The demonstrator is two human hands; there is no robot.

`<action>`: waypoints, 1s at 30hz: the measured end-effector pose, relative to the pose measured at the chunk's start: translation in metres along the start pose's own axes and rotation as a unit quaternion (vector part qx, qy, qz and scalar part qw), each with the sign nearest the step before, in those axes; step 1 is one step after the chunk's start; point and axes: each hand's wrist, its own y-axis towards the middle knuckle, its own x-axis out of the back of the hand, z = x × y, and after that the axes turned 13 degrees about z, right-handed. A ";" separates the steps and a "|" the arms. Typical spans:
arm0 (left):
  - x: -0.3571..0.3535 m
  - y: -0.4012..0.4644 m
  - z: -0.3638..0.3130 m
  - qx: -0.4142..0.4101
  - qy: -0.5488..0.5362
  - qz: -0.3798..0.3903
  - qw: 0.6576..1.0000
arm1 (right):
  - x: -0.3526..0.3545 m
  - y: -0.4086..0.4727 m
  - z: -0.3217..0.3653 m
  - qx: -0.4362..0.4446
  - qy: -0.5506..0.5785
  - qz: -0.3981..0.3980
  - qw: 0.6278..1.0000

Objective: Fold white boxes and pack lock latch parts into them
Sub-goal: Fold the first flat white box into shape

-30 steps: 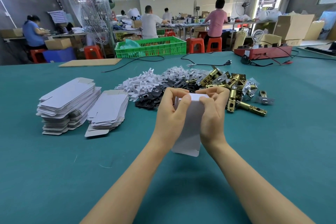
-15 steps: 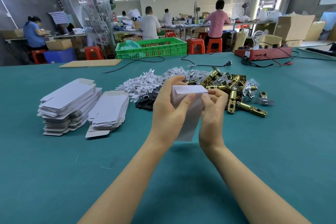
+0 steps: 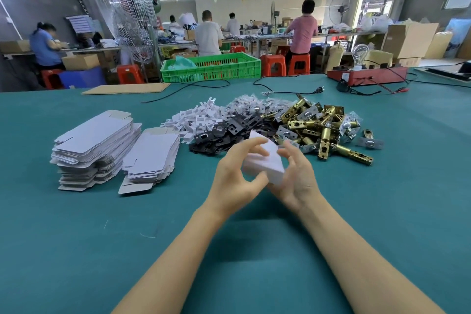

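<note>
- White folded cardboard box [image 3: 263, 160]: held above the teal table [image 3: 76, 250], fingers of left hand [image 3: 235, 176] and right hand [image 3: 297, 181] curled round it.
- Brass latch parts [image 3: 321, 126]: heaped at 1 o'clock.
- Flat white box blanks [image 3: 95, 145]: stacked at 10 o'clock.

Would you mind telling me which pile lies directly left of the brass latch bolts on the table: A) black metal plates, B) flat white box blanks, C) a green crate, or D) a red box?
A: the black metal plates lie right beside the brass latch bolts, on their left, on the green table.

green crate [image 3: 211, 67], red stools [image 3: 274, 65], fan [image 3: 127, 13] behind table
</note>
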 end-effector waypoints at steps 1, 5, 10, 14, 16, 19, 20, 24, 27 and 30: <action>-0.002 -0.004 0.004 0.023 -0.017 -0.010 1.000 | 0.001 0.002 -0.002 -0.005 -0.036 -0.010 0.999; -0.006 -0.011 0.023 0.122 -0.059 -0.095 0.986 | 0.007 0.010 -0.014 0.009 -0.184 -0.047 0.982; -0.001 -0.007 0.036 0.243 -0.171 -0.073 0.952 | 0.013 0.014 -0.022 0.025 -0.248 0.019 0.968; -0.002 -0.007 0.038 0.225 -0.177 -0.045 0.957 | 0.012 0.013 -0.025 0.056 -0.277 0.029 0.959; -0.001 -0.007 0.039 0.218 -0.168 -0.039 0.961 | 0.010 0.012 -0.024 0.076 -0.305 0.027 0.949; 0.000 -0.007 0.039 0.212 -0.169 -0.031 0.962 | 0.012 0.012 -0.022 0.107 -0.317 0.021 0.942; 0.001 -0.007 0.040 0.212 -0.175 -0.032 0.961 | 0.012 0.012 -0.022 0.113 -0.312 0.024 0.943; 0.005 -0.008 0.043 0.217 -0.203 -0.040 0.954 | 0.012 0.012 -0.023 0.112 -0.299 0.060 0.946; 0.007 -0.010 0.045 0.225 -0.221 -0.028 0.949 | 0.011 0.011 -0.025 0.098 -0.310 0.087 0.942; 0.008 -0.011 0.044 0.216 -0.261 -0.005 0.941 | 0.011 0.012 -0.027 0.096 -0.318 0.104 0.938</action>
